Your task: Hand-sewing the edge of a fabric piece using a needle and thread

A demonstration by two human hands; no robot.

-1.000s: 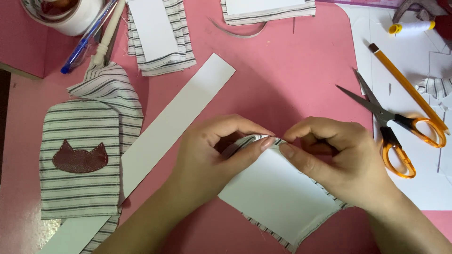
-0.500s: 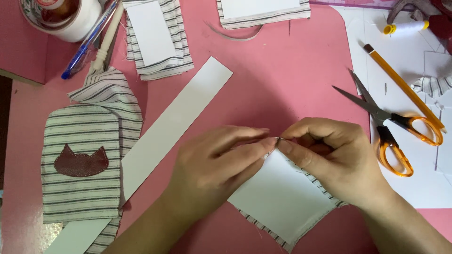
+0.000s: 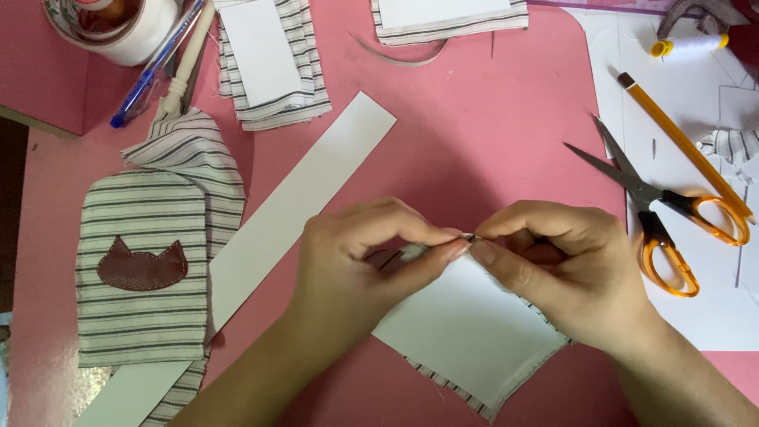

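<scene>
Striped fabric piece with white backing lies low and centre on the pink table, its white side up, striped edge showing along the lower rim. Both hands meet at its top corner.

Left hand: thumb and forefinger pinched shut on the folded corner of the fabric. Right hand: fingers curled closed, thumb and forefinger pressed together on something thin and dark at the same corner; too small to tell whether pin, needle or clip.

Change over the last second: the two hands have drawn closer, fingertips now touching at one point where a second ago they sat slightly apart along the edge. The fabric has turned a little, more of the white face open below the hands. The view has also shifted slightly downward. Judged: the corner fold is being held fast while the small item is worked into it.

Round about:
- long white card strip, diagonal, just left of the left hand
- striped pouch with dark cat-head patch, far left
- orange-handled scissors, blades open, right
- yellow pencil, beside the scissors
</scene>
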